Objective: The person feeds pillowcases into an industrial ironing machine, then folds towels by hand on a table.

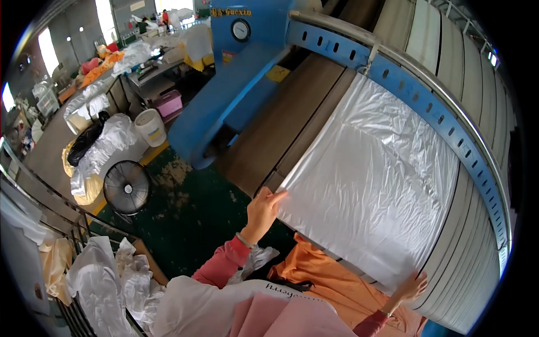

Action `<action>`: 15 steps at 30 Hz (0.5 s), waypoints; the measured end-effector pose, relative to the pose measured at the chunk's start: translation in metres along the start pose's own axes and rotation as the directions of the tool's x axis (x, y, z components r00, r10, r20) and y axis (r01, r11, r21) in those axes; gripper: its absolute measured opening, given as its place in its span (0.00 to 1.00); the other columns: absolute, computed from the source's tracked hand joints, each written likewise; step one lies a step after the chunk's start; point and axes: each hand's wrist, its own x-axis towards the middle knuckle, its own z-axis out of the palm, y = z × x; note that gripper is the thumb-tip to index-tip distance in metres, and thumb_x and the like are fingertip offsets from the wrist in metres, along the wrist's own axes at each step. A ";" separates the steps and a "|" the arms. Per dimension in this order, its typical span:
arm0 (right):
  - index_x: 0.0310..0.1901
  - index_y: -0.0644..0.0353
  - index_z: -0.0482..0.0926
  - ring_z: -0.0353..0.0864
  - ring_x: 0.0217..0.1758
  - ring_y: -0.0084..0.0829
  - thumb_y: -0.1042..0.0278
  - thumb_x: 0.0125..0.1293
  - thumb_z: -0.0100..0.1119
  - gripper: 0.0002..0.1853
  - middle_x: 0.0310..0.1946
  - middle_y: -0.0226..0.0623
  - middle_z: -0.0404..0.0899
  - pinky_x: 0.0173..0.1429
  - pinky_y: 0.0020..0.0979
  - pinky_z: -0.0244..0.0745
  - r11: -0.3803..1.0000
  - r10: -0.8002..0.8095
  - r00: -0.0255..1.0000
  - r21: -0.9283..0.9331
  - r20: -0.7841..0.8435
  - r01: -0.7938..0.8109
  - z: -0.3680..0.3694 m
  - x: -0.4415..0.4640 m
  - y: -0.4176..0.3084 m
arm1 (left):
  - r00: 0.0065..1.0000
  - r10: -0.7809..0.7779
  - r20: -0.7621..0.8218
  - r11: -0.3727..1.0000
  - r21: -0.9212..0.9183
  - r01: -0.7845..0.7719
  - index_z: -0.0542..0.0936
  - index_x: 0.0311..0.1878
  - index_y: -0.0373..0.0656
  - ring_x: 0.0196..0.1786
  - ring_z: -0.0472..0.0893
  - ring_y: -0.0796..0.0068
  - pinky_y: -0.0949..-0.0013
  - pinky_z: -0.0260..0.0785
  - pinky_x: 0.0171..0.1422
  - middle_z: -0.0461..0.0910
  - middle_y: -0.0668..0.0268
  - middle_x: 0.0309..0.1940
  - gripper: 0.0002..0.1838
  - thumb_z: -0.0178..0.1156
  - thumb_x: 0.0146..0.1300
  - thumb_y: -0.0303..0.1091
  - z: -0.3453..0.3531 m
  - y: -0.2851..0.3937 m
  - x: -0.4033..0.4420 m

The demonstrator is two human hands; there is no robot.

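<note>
head view: a white sheet [370, 180] is lying creased across the machine's belts, brown belts [297, 123] running along its left side and pale belts [457, 275] along its right. the left grip [263, 212] is resting at the sheet's left edge, its index finger stretching onto the cloth and its other fingers curling under; whether it is pinching the edge, i cannot tell. the right grip [411, 287] is touching the near right corner, fingers slightly bent, and i cannot tell whether they are closing on the cloth.

at the far end, the sheet is reaching a blue slotted bar [401, 84], with a metal rail [337, 28] curving above it. bare belt is showing on both sides of the sheet, and green floor [179, 236] is opening to the left grip's left, out towards a black fan [128, 188]. below the near edge, orange cloth [342, 286] is hanging close to both arms.

the left thumb is blending into the hand, the right fingertips are looking blurred, the right sleeve [370, 326] is running out of frame, and dark lens borders are swallowing the corners.
</note>
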 end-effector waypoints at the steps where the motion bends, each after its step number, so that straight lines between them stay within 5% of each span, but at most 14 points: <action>1: 0.50 0.51 0.78 0.76 0.51 0.41 0.51 0.66 0.52 0.17 0.48 0.33 0.79 0.50 0.40 0.70 0.977 -0.131 0.980 -0.186 -0.150 0.102 0.010 0.003 0.000 | 1.000 0.024 -0.004 0.999 0.026 -0.024 0.83 0.47 0.55 0.29 0.75 0.65 0.67 0.69 0.32 0.68 0.66 0.28 0.22 0.61 0.48 0.21 -0.001 0.000 -0.001; 2: 0.60 0.51 0.73 0.68 0.63 0.42 0.56 0.62 0.56 0.24 0.60 0.33 0.71 0.63 0.42 0.64 0.970 -0.223 0.966 0.071 -0.132 0.234 0.031 0.012 0.003 | 0.999 0.040 -0.002 0.998 0.047 -0.040 0.83 0.48 0.55 0.29 0.75 0.65 0.66 0.69 0.31 0.68 0.66 0.28 0.22 0.61 0.49 0.21 0.000 -0.002 -0.004; 4: 0.64 0.55 0.68 0.64 0.67 0.45 0.64 0.57 0.65 0.32 0.63 0.43 0.68 0.72 0.43 0.55 0.803 -0.320 0.943 0.503 -0.089 0.320 -0.032 0.007 -0.098 | 0.997 0.076 0.021 0.993 0.093 -0.078 0.81 0.51 0.56 0.29 0.74 0.65 0.64 0.67 0.33 0.68 0.66 0.27 0.23 0.61 0.50 0.23 0.002 -0.003 -0.005; 6: 0.68 0.53 0.64 0.48 0.76 0.45 0.61 0.56 0.67 0.37 0.70 0.45 0.58 0.77 0.49 0.41 0.595 -0.609 0.792 0.681 0.037 0.426 -0.066 -0.021 -0.184 | 0.994 0.106 -0.004 0.986 0.133 -0.105 0.81 0.51 0.56 0.30 0.74 0.66 0.63 0.65 0.35 0.69 0.66 0.27 0.22 0.62 0.51 0.24 0.004 -0.004 -0.005; 8: 0.70 0.51 0.61 0.43 0.77 0.49 0.49 0.58 0.64 0.40 0.74 0.45 0.49 0.75 0.56 0.38 0.299 -0.882 0.471 0.747 -0.021 0.593 -0.113 -0.052 -0.254 | 0.996 0.092 -0.011 0.981 0.173 -0.089 0.81 0.51 0.57 0.34 0.75 0.67 0.62 0.62 0.40 0.70 0.67 0.27 0.21 0.62 0.52 0.27 0.006 -0.005 -0.005; 10: 0.69 0.51 0.62 0.45 0.76 0.49 0.42 0.59 0.58 0.40 0.72 0.44 0.52 0.74 0.58 0.39 0.035 -0.961 0.204 0.647 -0.189 0.762 -0.124 -0.094 -0.298 | 0.992 0.123 -0.015 0.982 0.146 -0.120 0.82 0.49 0.55 0.34 0.75 0.66 0.62 0.62 0.37 0.71 0.67 0.27 0.19 0.61 0.53 0.28 0.002 -0.004 -0.002; 13: 0.69 0.53 0.62 0.46 0.76 0.49 0.40 0.59 0.56 0.40 0.71 0.44 0.54 0.75 0.57 0.40 -0.163 -0.971 0.006 0.682 -0.238 0.713 -0.135 -0.134 -0.327 | 0.996 0.092 -0.010 0.995 0.051 -0.091 0.82 0.48 0.53 0.34 0.76 0.65 0.62 0.62 0.39 0.73 0.67 0.28 0.14 0.62 0.56 0.32 -0.021 -0.017 -0.006; 15: 0.69 0.56 0.61 0.47 0.76 0.49 0.38 0.58 0.55 0.42 0.70 0.45 0.56 0.73 0.60 0.39 -0.189 -0.967 -0.028 0.645 -0.252 0.740 -0.143 -0.133 -0.343 | 0.998 -0.018 -0.067 1.000 0.015 0.019 0.82 0.46 0.52 0.34 0.76 0.64 0.63 0.62 0.41 0.74 0.67 0.29 0.12 0.61 0.58 0.34 -0.056 -0.033 -0.020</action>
